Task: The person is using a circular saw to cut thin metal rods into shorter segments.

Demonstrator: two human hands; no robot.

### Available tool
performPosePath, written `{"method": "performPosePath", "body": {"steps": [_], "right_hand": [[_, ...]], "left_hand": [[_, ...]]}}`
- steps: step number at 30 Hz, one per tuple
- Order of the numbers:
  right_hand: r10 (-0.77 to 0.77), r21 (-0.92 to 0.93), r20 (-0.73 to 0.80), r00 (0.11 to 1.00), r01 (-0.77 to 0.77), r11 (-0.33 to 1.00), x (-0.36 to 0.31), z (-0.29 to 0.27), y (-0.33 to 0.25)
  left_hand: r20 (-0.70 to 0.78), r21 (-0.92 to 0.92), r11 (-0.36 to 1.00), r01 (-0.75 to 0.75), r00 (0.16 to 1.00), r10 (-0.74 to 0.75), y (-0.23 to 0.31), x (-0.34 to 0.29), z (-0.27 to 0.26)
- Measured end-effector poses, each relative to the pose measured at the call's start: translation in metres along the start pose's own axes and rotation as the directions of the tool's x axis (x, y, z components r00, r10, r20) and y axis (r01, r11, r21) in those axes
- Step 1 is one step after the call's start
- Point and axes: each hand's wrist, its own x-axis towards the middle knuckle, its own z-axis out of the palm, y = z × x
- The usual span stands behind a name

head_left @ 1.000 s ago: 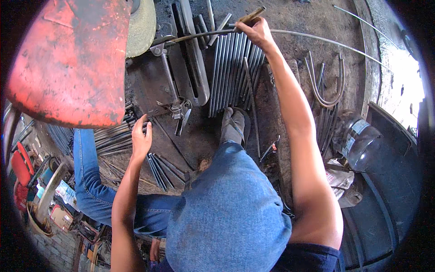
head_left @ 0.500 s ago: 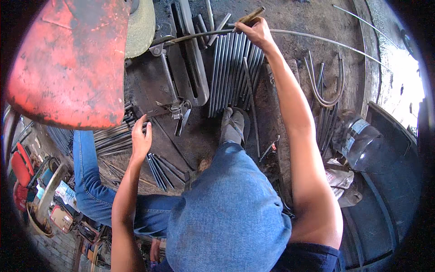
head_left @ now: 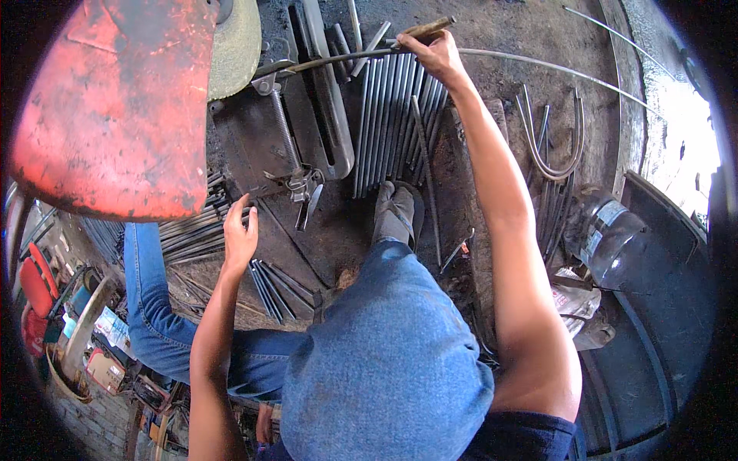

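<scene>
Two denim-clad legs (head_left: pixel 377 338) fill the near part of the view, one knee bent up in the middle and the other leg folded out to the left. Beyond the left thigh, the left hand (head_left: pixel 241 230) is empty, palm relaxed, fingers and thumb apart. Just below it a few short dark rods (head_left: pixel 269 290) fan out; beside it on the left lies a thick bundle of longer dark rods (head_left: pixel 184 238). Whether the fingertips touch that bundle, I cannot tell.

On the right stands or lies a big clear plastic bottle (head_left: pixel 615 246) with a pale label. Past the knee, one sandalled foot (head_left: pixel 393 209) rests at the near ends of a row of straight grey rods (head_left: pixel 384 123) set side by side on the ground. To the left of the row are a long slotted metal beam (head_left: pixel 327 100) and a coil spring (head_left: pixel 286 131); a scuffed red panel (head_left: pixel 115 107) covers the upper left. A U-shaped rod (head_left: pixel 573 157) lies to the right, beyond the bottle.

Farthest out, the right hand (head_left: pixel 437 60) grasps a short brown bar (head_left: pixel 429 28), which slants above the far ends of the grey row. A long, thin, bowed rod (head_left: pixel 492 54) extends to both sides of this hand.
</scene>
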Motion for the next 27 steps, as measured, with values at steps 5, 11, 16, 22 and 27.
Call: {"method": "performPosePath", "body": {"steps": [5, 11, 16, 22, 27], "right_hand": [[-0.019, -0.011, 0.054, 0.998, 0.019, 1.0, 0.0025, -0.0005, -0.001], [-0.022, 0.098, 0.008, 1.0, 0.021, 0.995, -0.0029, -0.0012, -0.0041], [-0.009, -0.059, 0.029, 1.0, 0.011, 0.998, -0.0006, -0.0013, -0.0059], [-0.03, 0.049, 0.0, 1.0, 0.03, 0.998, -0.0026, 0.0012, -0.0013], [-0.039, -0.036, 0.034, 0.999, 0.04, 0.999, 0.0009, 0.0002, -0.0018]], "left_hand": [[0.007, -0.019, 1.0, -0.008, 1.0, 0.008, 0.0019, 0.0003, -0.0007], [0.006, -0.018, 1.0, 0.002, 1.0, -0.002, 0.004, 0.0007, 0.0002], [-0.016, -0.012, 0.999, -0.036, 0.999, 0.035, 0.0037, -0.0001, -0.0005], [-0.002, -0.001, 1.0, -0.007, 1.0, 0.007, 0.0018, -0.0002, 0.0006], [-0.003, -0.021, 1.0, -0.012, 1.0, 0.012, 0.0017, -0.0007, -0.0008]]}}
